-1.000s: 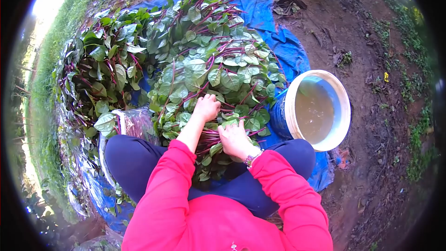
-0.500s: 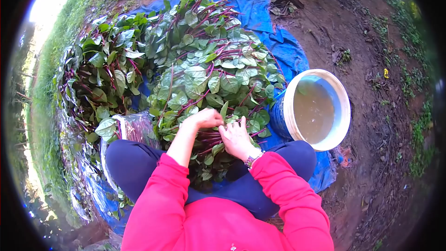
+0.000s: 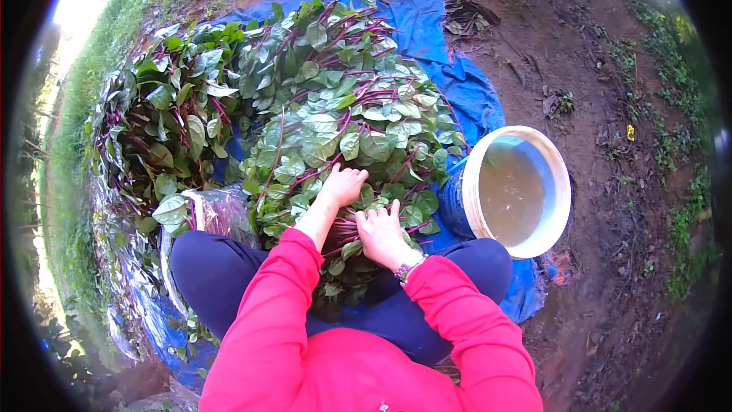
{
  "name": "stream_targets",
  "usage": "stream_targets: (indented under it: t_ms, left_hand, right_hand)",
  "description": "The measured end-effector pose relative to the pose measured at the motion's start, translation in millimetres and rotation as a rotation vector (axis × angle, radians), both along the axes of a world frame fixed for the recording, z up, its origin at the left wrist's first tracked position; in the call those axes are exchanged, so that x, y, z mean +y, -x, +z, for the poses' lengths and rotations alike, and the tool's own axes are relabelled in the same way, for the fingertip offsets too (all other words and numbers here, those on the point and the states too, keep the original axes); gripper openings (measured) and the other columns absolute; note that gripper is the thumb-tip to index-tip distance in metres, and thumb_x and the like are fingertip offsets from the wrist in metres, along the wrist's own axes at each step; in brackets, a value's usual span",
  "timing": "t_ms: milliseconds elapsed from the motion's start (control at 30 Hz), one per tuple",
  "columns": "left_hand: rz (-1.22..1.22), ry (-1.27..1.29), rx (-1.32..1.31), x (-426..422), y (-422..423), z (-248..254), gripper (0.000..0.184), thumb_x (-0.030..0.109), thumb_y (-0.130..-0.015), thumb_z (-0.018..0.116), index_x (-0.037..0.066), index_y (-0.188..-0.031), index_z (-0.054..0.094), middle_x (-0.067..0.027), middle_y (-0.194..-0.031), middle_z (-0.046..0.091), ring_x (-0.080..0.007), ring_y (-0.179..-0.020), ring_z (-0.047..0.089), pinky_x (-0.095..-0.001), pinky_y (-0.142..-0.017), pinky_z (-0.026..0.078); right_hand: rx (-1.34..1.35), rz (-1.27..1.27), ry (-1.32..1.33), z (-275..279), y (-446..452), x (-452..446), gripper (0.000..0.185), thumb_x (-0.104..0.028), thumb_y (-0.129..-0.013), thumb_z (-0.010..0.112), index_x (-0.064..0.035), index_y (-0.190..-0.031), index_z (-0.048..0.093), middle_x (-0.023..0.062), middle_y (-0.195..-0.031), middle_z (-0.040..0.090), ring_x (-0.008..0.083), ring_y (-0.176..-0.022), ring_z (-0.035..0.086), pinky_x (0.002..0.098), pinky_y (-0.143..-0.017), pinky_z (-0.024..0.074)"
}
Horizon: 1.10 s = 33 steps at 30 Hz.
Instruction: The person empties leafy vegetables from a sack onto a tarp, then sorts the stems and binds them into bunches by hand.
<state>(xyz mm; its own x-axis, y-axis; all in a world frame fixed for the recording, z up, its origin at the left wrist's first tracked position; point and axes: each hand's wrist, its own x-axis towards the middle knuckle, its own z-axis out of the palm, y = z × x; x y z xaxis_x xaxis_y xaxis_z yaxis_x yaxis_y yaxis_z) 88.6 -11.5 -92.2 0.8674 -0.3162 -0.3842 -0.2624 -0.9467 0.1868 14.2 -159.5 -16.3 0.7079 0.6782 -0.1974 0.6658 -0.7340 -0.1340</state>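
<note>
A big heap of Malabar spinach, with green leaves and purple-red stems, lies in front of my crossed legs. My left hand reaches onto the near part of the heap, its fingers apart among leaves and stems; leaves partly hide the fingertips. Closer to my lap, my right hand is closed around a bunch of Malabar spinach stems, which stick out on its left side. Leaves of that bunch hang down between my legs. A bracelet or watch circles my right wrist.
A bucket of murky water stands by my right knee. More Malabar spinach is piled at the left, near a clear plastic-wrapped bundle. Blue tarp lies underneath, with bare soil to the right.
My left hand has moved up and away from the right hand onto the heap, its fingers opening out. My right hand stays on the stem bunch, slightly lower.
</note>
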Motion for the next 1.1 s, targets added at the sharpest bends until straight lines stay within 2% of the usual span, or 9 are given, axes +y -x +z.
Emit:
stream_targets:
  t_ms: [167,267,433,567,667,767,933,1000,1100]
  left_hand:
    - [0.012,-0.08,-0.029,1,5,-1,0.04,0.015,-0.082,0.049,0.025,-0.121,0.051,-0.0076,-0.113,0.052,-0.024,-0.109,0.051,-0.0486,-0.097,0.035]
    - [-0.124,-0.272,-0.064,-13,2,1,0.034,0.017,-0.082,0.051,0.022,-0.115,0.056,-0.0074,-0.111,0.053,-0.0244,-0.112,0.049,-0.0499,-0.095,0.036]
    - [0.118,0.188,0.041,-3,-5,7,0.031,0.006,-0.077,0.048,0.012,-0.108,0.051,-0.0146,-0.106,0.055,-0.0325,-0.096,0.058,-0.0437,-0.075,0.049]
    - [0.15,0.179,0.026,20,-2,6,0.037,0.013,-0.078,0.056,0.014,-0.114,0.047,-0.0125,-0.107,0.055,-0.0312,-0.098,0.057,-0.0435,-0.081,0.048]
    - [0.082,0.111,-0.085,20,6,5,0.057,0.034,-0.073,0.067,0.019,-0.123,0.047,-0.0098,-0.111,0.056,-0.0314,-0.11,0.049,-0.0455,-0.088,0.044]
    - [-0.07,-0.12,-0.174,5,11,-18,0.035,0.024,-0.08,0.057,0.021,-0.116,0.054,-0.0059,-0.109,0.055,-0.0246,-0.115,0.046,-0.0548,-0.095,0.034]
    - [-0.081,-0.21,-0.067,-1,5,-12,0.03,0.017,-0.081,0.051,0.019,-0.11,0.057,-0.0076,-0.106,0.055,-0.0266,-0.105,0.055,-0.0525,-0.091,0.039]
    - [0.012,-0.017,0.033,4,3,1,0.026,0.014,-0.081,0.051,0.016,-0.105,0.057,-0.0102,-0.103,0.055,-0.0304,-0.095,0.059,-0.0462,-0.083,0.046]
    - [0.278,0.372,-0.206,11,6,32,0.016,0.017,-0.085,0.049,0.011,-0.098,0.056,-0.0148,-0.099,0.054,-0.0363,-0.089,0.057,-0.0451,-0.074,0.046]
  right_hand:
    - [-0.024,0.026,0.009,3,3,2,0.034,-0.013,-0.07,0.06,-0.004,-0.103,0.052,0.0133,-0.089,0.06,0.0306,-0.093,0.058,0.0627,-0.096,0.027]
    - [-0.002,0.045,0.032,5,5,3,0.034,-0.013,-0.069,0.06,-0.0037,-0.101,0.052,0.0135,-0.088,0.06,0.0306,-0.092,0.059,0.063,-0.096,0.026]
    - [0.012,0.044,-0.007,4,4,0,0.034,-0.013,-0.069,0.059,-0.0035,-0.102,0.053,0.0125,-0.086,0.061,0.0294,-0.088,0.06,0.0624,-0.097,0.026]
    - [0.105,0.034,0.008,7,4,5,0.036,-0.014,-0.07,0.058,-0.0031,-0.104,0.052,0.0129,-0.086,0.063,0.0298,-0.086,0.061,0.0622,-0.096,0.028]
    - [0.252,0.027,0.04,16,6,8,0.037,-0.015,-0.07,0.057,-0.0022,-0.104,0.051,0.0145,-0.085,0.064,0.0301,-0.081,0.063,0.062,-0.094,0.0297]
    - [0.243,0.019,0.019,7,11,7,0.036,-0.015,-0.069,0.058,-0.0022,-0.103,0.051,0.0145,-0.085,0.064,0.0297,-0.081,0.063,0.0616,-0.094,0.0297]
    - [0.158,0.036,0.058,7,6,4,0.039,-0.016,-0.068,0.059,-0.003,-0.105,0.051,0.0126,-0.085,0.064,0.0302,-0.082,0.063,0.0627,-0.094,0.0283]
    - [0.148,0.036,0.063,7,5,5,0.039,-0.016,-0.069,0.059,-0.0032,-0.105,0.051,0.0129,-0.087,0.063,0.0299,-0.085,0.062,0.0632,-0.095,0.0274]
    - [0.101,0.03,0.05,5,3,6,0.037,-0.015,-0.069,0.06,-0.0035,-0.103,0.051,0.0133,-0.09,0.061,0.0291,-0.09,0.06,0.0639,-0.096,0.0256]
